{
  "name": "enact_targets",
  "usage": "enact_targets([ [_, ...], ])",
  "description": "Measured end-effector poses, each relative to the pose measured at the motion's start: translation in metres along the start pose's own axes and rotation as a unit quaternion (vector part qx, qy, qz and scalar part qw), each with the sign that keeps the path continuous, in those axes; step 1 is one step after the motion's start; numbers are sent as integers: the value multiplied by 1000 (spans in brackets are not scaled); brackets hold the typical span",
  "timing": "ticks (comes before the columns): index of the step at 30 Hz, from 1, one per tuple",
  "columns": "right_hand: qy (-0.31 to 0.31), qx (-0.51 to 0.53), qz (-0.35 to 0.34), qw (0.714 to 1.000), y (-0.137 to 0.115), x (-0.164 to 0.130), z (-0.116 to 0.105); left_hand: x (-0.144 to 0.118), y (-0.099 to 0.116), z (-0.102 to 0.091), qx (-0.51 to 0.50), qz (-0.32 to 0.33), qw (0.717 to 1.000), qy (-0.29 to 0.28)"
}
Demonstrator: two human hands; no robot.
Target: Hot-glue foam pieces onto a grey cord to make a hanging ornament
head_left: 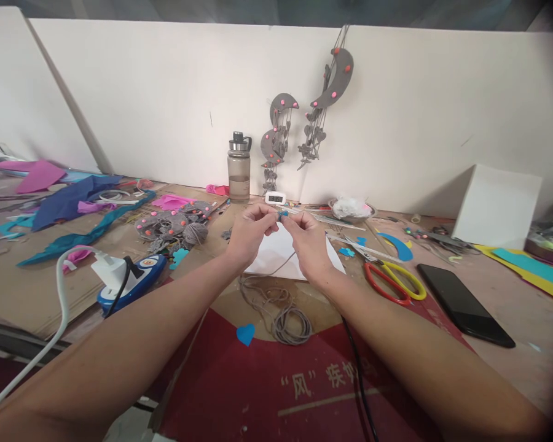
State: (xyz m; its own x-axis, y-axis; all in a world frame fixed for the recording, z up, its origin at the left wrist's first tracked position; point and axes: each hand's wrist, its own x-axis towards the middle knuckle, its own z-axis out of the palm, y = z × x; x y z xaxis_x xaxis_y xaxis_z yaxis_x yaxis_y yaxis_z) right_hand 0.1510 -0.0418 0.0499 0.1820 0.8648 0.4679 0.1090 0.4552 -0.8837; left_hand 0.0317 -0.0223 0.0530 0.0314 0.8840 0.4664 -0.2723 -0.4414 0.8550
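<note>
Pinching small blue bead [284,215] between fingertips of left hand [251,232] and right hand [308,240], above white paper sheet [276,253] on worktop [488,288]. Grey cord [283,313] trailing below, coiled, mostly unstrung. Finished grey moon hangings [304,129] on wall.

Red mat [304,393]: "风" + "疾", rest unclear.
</note>
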Motion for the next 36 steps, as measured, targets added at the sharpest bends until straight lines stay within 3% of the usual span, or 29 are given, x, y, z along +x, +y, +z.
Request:
enact_targets([
  [15, 4, -10, -5, 1000, 2, 2, 0, 1, -5, -4, -17, 6, 1000, -24],
  [22, -8, 45, 36, 998, 1, 2, -1, 1, 0, -4, -41, -34, 998, -42],
  [36, -28, 55, 24, 998, 2, 4, -2, 1, 2, -5, -89, -99, 988, -77],
])
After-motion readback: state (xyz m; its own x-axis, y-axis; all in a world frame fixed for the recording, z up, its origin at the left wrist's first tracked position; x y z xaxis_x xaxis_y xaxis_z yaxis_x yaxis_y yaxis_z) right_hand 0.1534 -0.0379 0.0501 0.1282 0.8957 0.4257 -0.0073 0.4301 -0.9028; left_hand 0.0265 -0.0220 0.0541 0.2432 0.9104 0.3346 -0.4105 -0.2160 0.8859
